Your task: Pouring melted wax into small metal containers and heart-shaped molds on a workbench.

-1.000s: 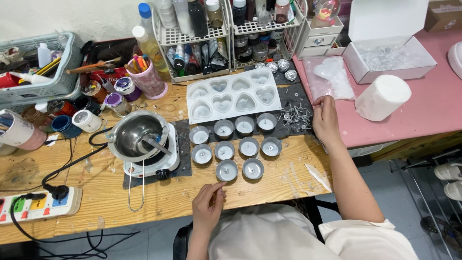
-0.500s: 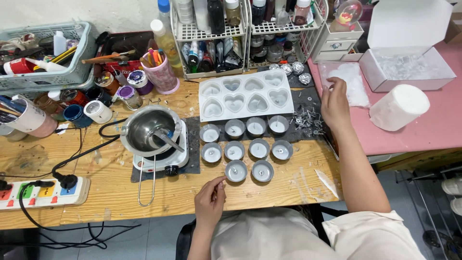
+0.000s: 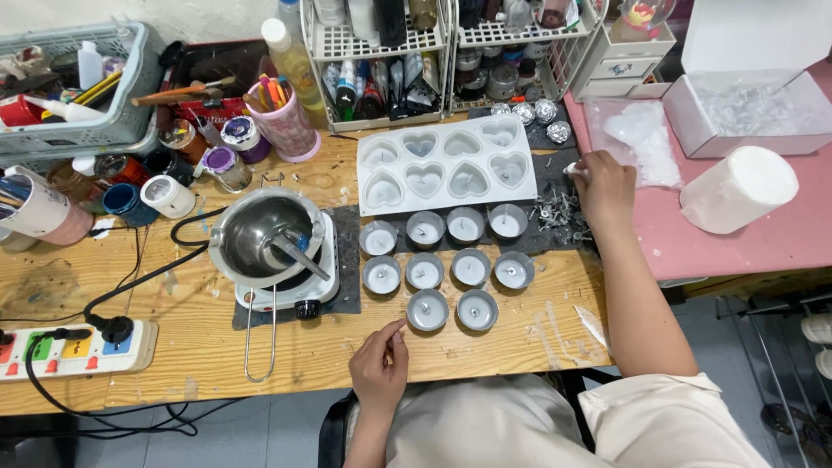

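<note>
My left hand (image 3: 381,364) rests at the wooden table's front edge (image 3: 485,364), fingers loosely curled and holding nothing. Its index finger points at the nearest small metal cup (image 3: 427,309). Several such cups (image 3: 451,260) with pale wax and wicks stand in rows on a dark mat. Behind them lies a white heart-shaped mould tray (image 3: 444,165). My right hand (image 3: 604,182) hovers over a pile of loose metal wicks (image 3: 559,210), pinching a small white bit (image 3: 572,169) between its fingertips.
A steel melting pot (image 3: 260,234) sits on a small hotplate, left of the cups. A power strip (image 3: 74,351) lies front left. Jars, a pink pen cup (image 3: 286,126) and wire racks (image 3: 381,52) crowd the back. On the pink table are a white cylinder (image 3: 737,186), a plastic bag and an open white box (image 3: 745,113).
My right hand has shifted a little farther back over the wick pile. My left hand has stayed at the table edge. The view has tilted slightly.
</note>
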